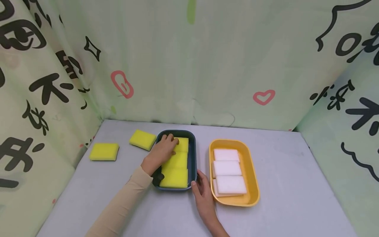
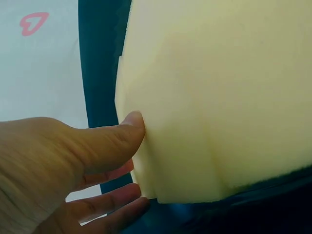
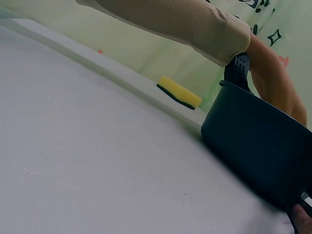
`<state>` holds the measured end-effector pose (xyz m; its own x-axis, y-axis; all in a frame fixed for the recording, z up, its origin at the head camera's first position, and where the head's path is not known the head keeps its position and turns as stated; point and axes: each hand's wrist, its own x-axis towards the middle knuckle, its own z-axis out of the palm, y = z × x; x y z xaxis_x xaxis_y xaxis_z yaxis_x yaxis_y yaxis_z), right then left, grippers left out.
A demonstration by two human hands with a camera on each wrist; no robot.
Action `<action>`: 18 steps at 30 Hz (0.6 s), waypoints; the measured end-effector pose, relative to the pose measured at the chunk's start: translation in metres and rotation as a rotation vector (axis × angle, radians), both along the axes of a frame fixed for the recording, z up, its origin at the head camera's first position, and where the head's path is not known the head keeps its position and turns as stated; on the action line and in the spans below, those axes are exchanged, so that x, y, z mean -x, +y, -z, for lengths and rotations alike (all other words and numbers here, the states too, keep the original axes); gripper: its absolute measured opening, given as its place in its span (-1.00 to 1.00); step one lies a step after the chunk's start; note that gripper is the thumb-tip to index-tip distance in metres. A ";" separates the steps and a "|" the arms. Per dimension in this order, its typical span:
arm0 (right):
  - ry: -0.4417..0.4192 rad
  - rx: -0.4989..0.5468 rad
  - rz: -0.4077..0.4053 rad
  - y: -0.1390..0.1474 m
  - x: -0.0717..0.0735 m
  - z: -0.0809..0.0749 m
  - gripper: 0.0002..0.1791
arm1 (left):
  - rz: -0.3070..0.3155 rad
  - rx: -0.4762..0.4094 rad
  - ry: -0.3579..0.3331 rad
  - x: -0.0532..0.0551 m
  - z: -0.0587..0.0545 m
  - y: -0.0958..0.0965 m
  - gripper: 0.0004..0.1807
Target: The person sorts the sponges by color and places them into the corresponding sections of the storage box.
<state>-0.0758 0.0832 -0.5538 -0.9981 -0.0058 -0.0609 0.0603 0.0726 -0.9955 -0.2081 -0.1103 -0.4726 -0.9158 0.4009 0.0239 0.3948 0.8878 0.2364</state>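
A dark blue tray (image 1: 192, 154) holds a row of yellow sponges (image 1: 174, 178). My left hand (image 1: 163, 149) reaches over its left rim and holds the far sponge (image 1: 183, 144) by its left end. In the left wrist view, the thumb (image 2: 119, 141) lies against a sponge (image 2: 219, 97) and the other fingers meet its edge. My right hand (image 1: 204, 197) grips the tray's near right corner, thumb at the rim and fingers along the outer wall. Only part of that hand (image 3: 303, 219) shows in the right wrist view, at the tray's lower corner.
Two more yellow sponges, one farther left (image 1: 104, 151) and one near the tray (image 1: 143, 140), lie on the table (image 1: 284, 184), dark sides down. To the right, a yellow-orange tray (image 1: 253, 184) holds several white sponges (image 1: 228, 168). Printed curtains (image 1: 189, 65) enclose the table.
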 end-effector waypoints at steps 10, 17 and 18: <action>0.013 0.023 0.016 0.001 0.001 0.001 -0.42 | 0.024 0.010 0.027 -0.003 -0.009 -0.008 -0.50; 0.012 0.034 0.006 -0.001 0.000 0.002 -0.41 | -0.013 -0.147 0.116 -0.010 -0.019 -0.047 -0.42; 0.011 0.036 0.004 -0.001 0.000 0.002 -0.41 | -0.020 -0.158 0.120 -0.010 -0.020 -0.053 -0.41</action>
